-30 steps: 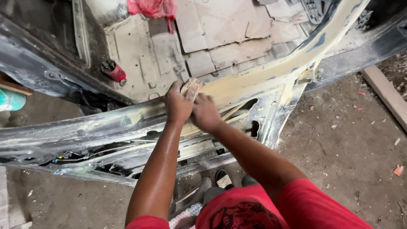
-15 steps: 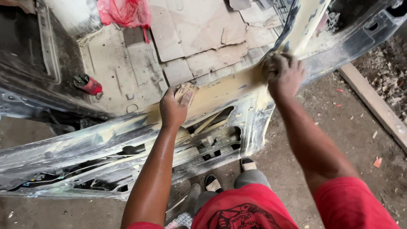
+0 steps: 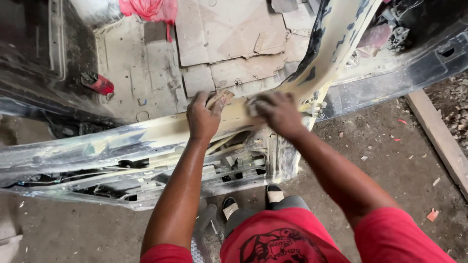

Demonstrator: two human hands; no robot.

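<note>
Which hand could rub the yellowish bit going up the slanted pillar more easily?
Probably the right hand. It lies flat on the car sill just below the slanted pillar. The left hand, holding sandpaper, sits farther left.

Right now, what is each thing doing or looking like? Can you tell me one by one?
left hand: pressing a tan sanding piece flat on the car sill
right hand: palm down on the sill, over a pale pad
car sill: coated in cream filler, dark paint showing in patches
cardboard: flat on the car floor, torn
red can: lying on its side
</note>
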